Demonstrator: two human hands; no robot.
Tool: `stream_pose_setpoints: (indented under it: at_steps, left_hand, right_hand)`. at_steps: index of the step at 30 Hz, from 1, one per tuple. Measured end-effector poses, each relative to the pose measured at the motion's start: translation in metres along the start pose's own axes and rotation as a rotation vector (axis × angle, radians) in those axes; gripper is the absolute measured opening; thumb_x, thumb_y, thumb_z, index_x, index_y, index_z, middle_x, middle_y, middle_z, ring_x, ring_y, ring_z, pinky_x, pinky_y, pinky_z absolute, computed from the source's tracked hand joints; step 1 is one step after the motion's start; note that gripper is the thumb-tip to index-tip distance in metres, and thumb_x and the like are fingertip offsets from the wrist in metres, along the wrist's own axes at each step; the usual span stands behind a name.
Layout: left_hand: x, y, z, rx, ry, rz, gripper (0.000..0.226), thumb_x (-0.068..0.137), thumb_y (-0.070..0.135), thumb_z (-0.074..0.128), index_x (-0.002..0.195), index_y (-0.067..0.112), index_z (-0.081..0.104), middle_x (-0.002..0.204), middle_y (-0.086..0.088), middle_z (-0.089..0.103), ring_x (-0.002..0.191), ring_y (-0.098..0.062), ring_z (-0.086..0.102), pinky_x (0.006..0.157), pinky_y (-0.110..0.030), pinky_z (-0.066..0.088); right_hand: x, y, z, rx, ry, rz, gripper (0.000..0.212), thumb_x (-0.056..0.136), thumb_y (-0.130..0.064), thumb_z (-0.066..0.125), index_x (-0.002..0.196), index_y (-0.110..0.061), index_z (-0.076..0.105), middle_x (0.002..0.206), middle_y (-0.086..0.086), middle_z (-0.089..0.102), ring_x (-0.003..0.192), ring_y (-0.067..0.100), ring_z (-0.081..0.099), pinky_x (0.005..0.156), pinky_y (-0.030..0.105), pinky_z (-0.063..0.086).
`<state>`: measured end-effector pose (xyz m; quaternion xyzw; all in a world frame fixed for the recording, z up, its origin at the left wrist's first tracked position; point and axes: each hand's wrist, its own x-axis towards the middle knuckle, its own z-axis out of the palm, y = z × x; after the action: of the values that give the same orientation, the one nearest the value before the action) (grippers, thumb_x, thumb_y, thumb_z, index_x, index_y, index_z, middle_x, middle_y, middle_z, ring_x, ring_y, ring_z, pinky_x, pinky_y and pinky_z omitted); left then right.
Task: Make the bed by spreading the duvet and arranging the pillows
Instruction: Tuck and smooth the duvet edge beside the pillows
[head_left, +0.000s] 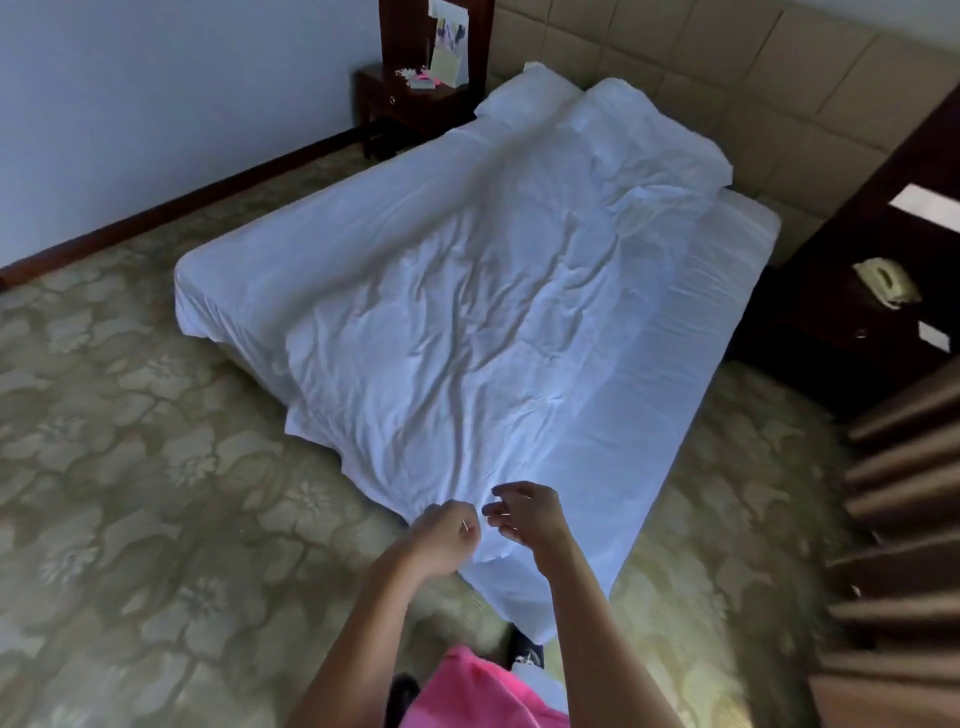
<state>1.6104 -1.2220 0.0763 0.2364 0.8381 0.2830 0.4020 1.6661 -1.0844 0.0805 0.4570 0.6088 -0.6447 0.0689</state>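
Standing at the foot corner of the bed, the person reaches both bare arms forward over the rumpled white duvet (467, 291). The left hand (441, 535) is closed in a fist, pinching the duvet's near edge where the cloth bunches at the mattress corner. The right hand (524, 514) hovers just beside it with fingers loosely curled and partly open; whether it has hold of the fabric cannot be told. The duvet lies wrinkled and skewed across the white-sheeted mattress (691, 364), covering the left and middle parts and leaving a bare strip of sheet along the right side. One duvet corner hangs off the left foot edge toward the green floral carpet (130, 441). At the head end, a white pillow (519, 98) rests against the beige padded headboard (727, 67), partly tucked beside the duvet's upper fold. A dark wooden nightstand (405, 98) stands at the far left of the headboard, another dark wooden nightstand (852, 332) at the right carries a pale telephone (885, 283). Brown curtain folds (904, 519) fill the right edge.
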Motion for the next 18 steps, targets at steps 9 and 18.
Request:
stream_pose_setpoints:
  at_steps: [9, 18]
  left_hand:
    - [0.029, 0.077, 0.054, -0.002, 0.05, -0.005, 0.02, 0.084, 0.014, 0.041, 0.076, 0.024, 0.056, 0.093, -0.006, 0.071, 0.09, -0.028, 0.067, 0.069, -0.032, 0.054]
    - [0.094, 0.271, 0.162, 0.042, -0.018, 0.149, 0.019, 0.08, 0.024, 0.039, 0.077, 0.027, 0.057, 0.093, -0.004, 0.068, 0.084, -0.026, 0.069, 0.077, -0.04, 0.058]
  right_hand:
    - [0.0, 0.03, -0.132, -0.044, 0.23, -0.129, 0.027, 0.078, -0.006, 0.037, 0.054, -0.016, 0.031, 0.049, 0.0, 0.033, 0.052, 0.019, 0.027, 0.048, 0.026, 0.023]
    - [0.014, 0.054, -0.361, -0.148, 0.54, -0.132, 0.032, 0.083, -0.014, 0.04, 0.051, -0.012, 0.041, 0.054, 0.008, 0.047, 0.057, 0.024, 0.041, 0.058, 0.03, 0.037]
